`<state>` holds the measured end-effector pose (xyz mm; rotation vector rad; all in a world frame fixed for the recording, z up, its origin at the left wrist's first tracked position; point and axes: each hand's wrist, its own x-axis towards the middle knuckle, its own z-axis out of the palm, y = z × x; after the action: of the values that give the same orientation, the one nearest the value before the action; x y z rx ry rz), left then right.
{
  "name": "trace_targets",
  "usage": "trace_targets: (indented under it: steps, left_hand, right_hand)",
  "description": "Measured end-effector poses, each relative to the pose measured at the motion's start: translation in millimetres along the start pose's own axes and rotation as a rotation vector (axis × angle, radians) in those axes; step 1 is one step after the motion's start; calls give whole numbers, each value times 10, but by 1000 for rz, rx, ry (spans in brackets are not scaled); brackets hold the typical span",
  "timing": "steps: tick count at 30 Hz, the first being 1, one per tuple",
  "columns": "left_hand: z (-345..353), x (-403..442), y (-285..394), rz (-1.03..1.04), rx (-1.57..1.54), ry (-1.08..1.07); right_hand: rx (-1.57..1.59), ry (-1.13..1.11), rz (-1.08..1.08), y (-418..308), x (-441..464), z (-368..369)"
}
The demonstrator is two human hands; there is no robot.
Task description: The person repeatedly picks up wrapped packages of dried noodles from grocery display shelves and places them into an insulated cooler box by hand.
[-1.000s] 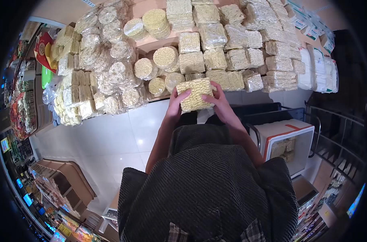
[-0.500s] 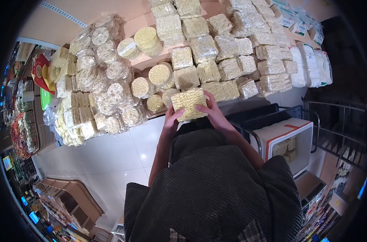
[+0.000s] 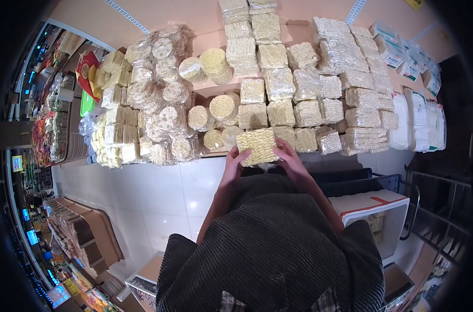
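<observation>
Holding a pale-yellow, rectangular block of wavy dried noodles [image 3: 257, 147] in front of the torso, in view overlapping the front row on a tan, tiered shelf [image 3: 215, 89]. Gripping its left edge with the half-curled left hand [image 3: 235, 161], thumb on the near face; pressing the right edge with the right hand [image 3: 290, 158], curled likewise, fingers partly hidden behind. Facing square, cream noodle blocks in clear plastic [image 3: 253, 115], stacked just beyond. Left of those, flanked by stacked round, yellow noodle cakes [image 3: 223, 107], then by bulky clear bags of pale round cakes [image 3: 166, 93]. Bordered at the shelf's right end by white, plastic-wrapped packs [image 3: 418, 122]. Wearing a dark-grey, ribbed garment [image 3: 278, 244] over a pale, glossy tiled floor [image 3: 158, 192]. Placed near the right forearm: a white box with orange-red tape [image 3: 369, 205].
</observation>
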<state>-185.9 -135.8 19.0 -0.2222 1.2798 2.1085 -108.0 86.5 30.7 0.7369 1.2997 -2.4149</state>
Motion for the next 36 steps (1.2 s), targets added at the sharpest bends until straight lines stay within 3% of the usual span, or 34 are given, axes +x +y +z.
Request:
trace_targets:
  steps: [17, 26, 36]
  left_hand:
    - [660, 319, -91, 62, 154, -108]
    - [767, 486, -287, 43, 148, -173]
    - [883, 435, -201, 196, 207, -211]
  right_hand:
    - [29, 16, -286, -90, -264, -598]
    - [71, 32, -291, -163, -298, -791]
    - [-25, -17, -433, -67, -60, -839]
